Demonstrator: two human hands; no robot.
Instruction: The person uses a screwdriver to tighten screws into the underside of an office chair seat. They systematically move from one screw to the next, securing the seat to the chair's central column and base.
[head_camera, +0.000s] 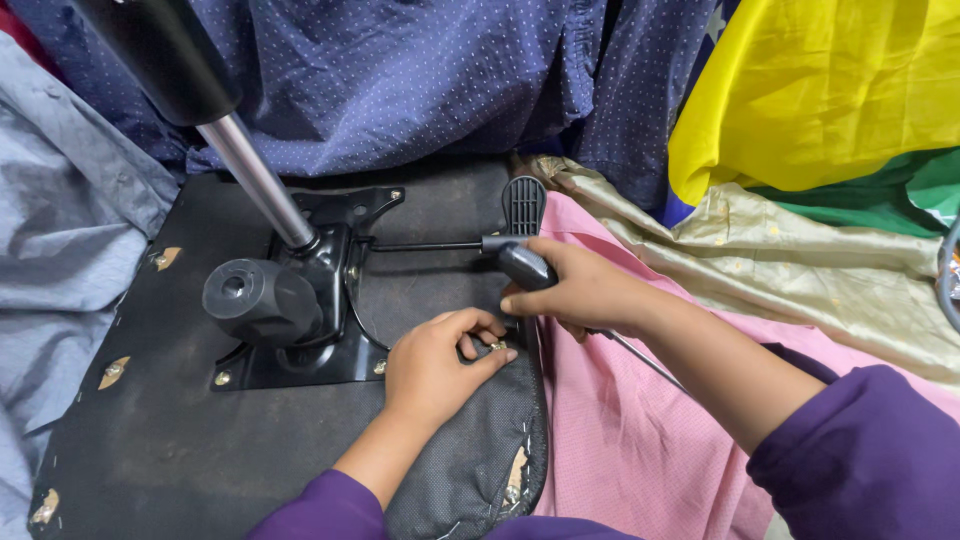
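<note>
- A grey cloth (60, 200) crowds the 9 o'clock edge, lapping against the upturned black chair seat (150, 440), whose dusty underside fills the lower-left half of the view.
- Brass-coloured fasteners (113, 371) dot the seat's rim; a bare dark stretch lies open between that rim and the mechanism.
- The black tilt mechanism (310, 300) is bolted at the seat's middle, with a chrome gas column (255, 175) rising toward 11 o'clock and a round black knob (245, 295) jutting toward 9 o'clock.
- A thin lever rod (420, 246) runs from the mechanism toward 3 o'clock, ending in a ribbed paddle handle (523, 203).
- The left hand (435, 370), at centre, is curled with fingertips pinched on a small fastener (497, 346) at the seat's 3 o'clock edge.
- The right hand (585, 292), just beside it and touching, is clenched around a dark screwdriver handle (525, 265) angled down at that same edge.
- Pink cloth (620, 440) butts directly against the seat edge, leaving little room there.
- Beige fabric (800, 270), yellow fabric (820, 90) and dotted navy fabric (400, 70) close off 12 to 3 o'clock.
</note>
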